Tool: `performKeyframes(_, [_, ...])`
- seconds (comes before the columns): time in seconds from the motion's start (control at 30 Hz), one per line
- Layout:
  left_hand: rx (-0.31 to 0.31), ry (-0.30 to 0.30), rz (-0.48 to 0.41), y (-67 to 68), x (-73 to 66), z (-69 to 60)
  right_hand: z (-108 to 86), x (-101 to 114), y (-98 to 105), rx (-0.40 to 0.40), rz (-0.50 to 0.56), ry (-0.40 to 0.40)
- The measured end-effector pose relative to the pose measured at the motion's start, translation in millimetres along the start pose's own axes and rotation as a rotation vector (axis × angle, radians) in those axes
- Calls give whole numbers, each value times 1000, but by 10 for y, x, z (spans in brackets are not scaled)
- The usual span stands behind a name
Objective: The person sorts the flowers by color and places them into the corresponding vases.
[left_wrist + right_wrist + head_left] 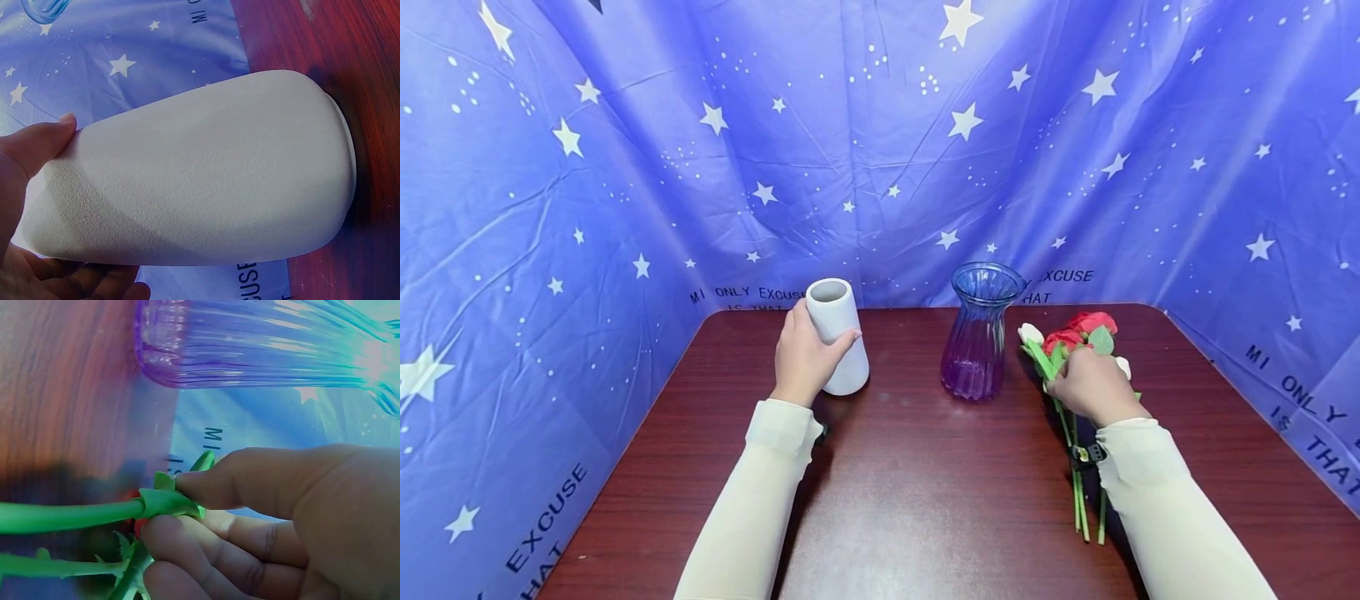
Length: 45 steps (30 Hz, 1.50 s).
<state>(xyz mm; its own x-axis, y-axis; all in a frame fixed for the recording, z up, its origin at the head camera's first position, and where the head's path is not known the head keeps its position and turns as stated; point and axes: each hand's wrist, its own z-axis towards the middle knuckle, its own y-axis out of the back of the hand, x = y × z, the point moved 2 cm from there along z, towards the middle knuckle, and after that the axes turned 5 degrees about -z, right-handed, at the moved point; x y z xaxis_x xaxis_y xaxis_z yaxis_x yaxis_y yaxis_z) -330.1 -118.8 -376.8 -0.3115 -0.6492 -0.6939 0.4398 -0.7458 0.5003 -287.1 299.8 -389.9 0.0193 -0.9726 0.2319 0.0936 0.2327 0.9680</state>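
My left hand (pixel 805 354) grips a white tapered vase (pixel 847 365) from its left side, thumb across the front. In the left wrist view the thumb and fingers wrap the vase's narrower upper part, and its wide base is at the table. At the right, my right hand (pixel 1097 386) is over a bunch of artificial flowers. Its thumb and fingers pinch a green flower stem (pixel 69 517) beside a leaf. Red roses (pixel 1093 322) and a white tulip (pixel 1031 333) show just beyond that hand. Which bloom the pinched stem carries is hard to tell.
Between the hands stands a ribbed glass vase (pixel 973 354), blue above and purple below. Loose green stems (pixel 1080 500) reach toward the front of the dark red wooden table (pixel 895 492). A blue star-patterned cloth (pixel 865 167) hangs around the back and sides.
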Motion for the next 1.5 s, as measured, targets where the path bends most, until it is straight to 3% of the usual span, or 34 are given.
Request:
performKeyframes(0.3, [0,-1,1,5,-1,-8,-9,47,98,-79,-16,38])
performKeyframes(0.93, [2,5,0,-2,6,-14,-112,105,319,-176,68,-27])
performKeyframes(1.5, [2,6,0,-1,-6,-6,-241,256,549,-276,100,-14])
